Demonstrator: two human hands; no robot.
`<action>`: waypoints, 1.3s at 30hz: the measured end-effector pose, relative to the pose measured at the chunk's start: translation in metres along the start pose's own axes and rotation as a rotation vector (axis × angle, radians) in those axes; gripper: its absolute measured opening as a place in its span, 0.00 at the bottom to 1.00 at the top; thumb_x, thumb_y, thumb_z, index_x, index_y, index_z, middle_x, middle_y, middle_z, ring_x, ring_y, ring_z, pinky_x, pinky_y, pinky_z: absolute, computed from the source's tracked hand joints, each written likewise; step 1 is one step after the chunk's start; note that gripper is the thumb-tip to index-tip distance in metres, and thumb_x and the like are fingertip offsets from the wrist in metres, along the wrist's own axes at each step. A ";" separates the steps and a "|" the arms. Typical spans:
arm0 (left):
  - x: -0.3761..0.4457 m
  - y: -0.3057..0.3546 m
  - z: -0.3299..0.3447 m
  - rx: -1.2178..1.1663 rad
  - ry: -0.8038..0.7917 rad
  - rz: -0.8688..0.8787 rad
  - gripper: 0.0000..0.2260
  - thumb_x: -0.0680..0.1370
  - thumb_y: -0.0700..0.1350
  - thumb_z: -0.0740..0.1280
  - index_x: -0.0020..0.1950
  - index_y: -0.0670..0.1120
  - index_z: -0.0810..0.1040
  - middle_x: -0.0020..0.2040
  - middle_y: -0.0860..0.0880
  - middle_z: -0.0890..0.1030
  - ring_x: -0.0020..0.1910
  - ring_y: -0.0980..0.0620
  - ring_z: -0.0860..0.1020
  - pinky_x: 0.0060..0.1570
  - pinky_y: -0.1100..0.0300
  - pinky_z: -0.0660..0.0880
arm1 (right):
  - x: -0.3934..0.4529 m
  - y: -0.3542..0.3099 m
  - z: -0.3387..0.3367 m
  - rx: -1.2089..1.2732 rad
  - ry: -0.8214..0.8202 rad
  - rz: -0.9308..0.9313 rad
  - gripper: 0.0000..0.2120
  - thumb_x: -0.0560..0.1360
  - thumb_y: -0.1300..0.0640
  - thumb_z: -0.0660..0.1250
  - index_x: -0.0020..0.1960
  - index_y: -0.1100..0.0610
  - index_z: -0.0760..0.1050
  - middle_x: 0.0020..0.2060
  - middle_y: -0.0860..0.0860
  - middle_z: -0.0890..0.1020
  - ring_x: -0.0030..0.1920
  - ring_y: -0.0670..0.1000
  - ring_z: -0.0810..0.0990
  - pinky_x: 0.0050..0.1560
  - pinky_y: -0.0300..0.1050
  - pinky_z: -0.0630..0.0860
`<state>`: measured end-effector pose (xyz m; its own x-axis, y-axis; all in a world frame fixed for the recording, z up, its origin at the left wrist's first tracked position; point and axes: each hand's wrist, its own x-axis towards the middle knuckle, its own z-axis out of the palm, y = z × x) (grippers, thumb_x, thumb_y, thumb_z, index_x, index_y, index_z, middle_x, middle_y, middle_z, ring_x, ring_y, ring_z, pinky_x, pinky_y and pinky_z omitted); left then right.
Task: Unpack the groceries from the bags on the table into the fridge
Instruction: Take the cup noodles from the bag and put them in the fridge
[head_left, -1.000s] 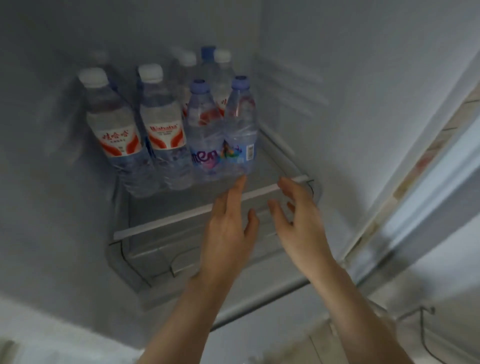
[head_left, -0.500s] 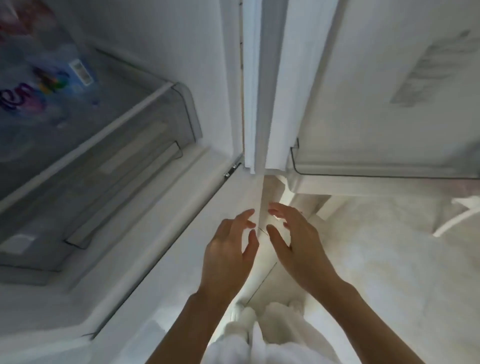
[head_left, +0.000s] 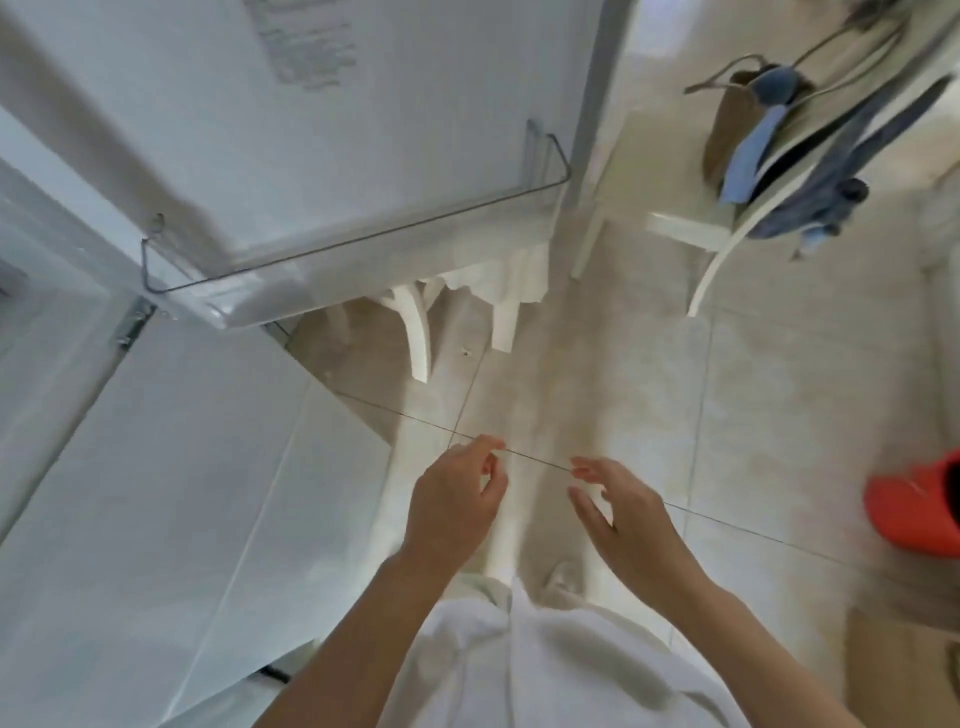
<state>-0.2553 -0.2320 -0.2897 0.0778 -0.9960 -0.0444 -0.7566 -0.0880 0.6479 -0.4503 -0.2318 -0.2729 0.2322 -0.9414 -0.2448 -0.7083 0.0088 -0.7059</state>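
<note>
Both hands hang empty over the tiled floor (head_left: 649, 364), left hand (head_left: 452, 501) and right hand (head_left: 623, 514) with fingers loosely curled; the open fridge door (head_left: 260, 130) with its bare shelf rail (head_left: 363, 239) stands ahead-left; no groceries are in view

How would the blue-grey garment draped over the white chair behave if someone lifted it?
The blue-grey garment is probably floppy: it hangs in loose folds over the white chair. Likely light, since it looks like thin cloth. It could snag, as its straps trail.
</note>
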 end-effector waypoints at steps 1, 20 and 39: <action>0.004 0.016 0.019 -0.019 -0.023 0.008 0.09 0.78 0.45 0.65 0.57 0.51 0.79 0.42 0.53 0.82 0.41 0.55 0.79 0.44 0.59 0.77 | -0.002 0.018 -0.014 -0.011 0.010 0.021 0.16 0.79 0.51 0.61 0.66 0.51 0.71 0.56 0.44 0.79 0.57 0.43 0.77 0.60 0.42 0.74; 0.180 0.151 0.136 -0.037 -0.172 -0.060 0.07 0.77 0.45 0.66 0.53 0.50 0.81 0.39 0.54 0.82 0.39 0.54 0.80 0.45 0.52 0.79 | 0.135 0.152 -0.186 0.042 0.101 0.153 0.17 0.78 0.54 0.63 0.65 0.56 0.72 0.54 0.48 0.81 0.56 0.47 0.78 0.57 0.43 0.74; 0.458 0.184 0.145 -0.150 0.052 -0.222 0.06 0.78 0.43 0.65 0.52 0.49 0.80 0.41 0.54 0.82 0.42 0.58 0.80 0.44 0.54 0.80 | 0.458 0.132 -0.300 -0.149 -0.111 -0.082 0.16 0.79 0.54 0.62 0.66 0.55 0.71 0.58 0.50 0.78 0.58 0.50 0.77 0.60 0.45 0.73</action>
<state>-0.4529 -0.7071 -0.3010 0.2668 -0.9501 -0.1616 -0.6132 -0.2967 0.7321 -0.6369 -0.7634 -0.2786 0.3588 -0.8941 -0.2681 -0.7729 -0.1236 -0.6224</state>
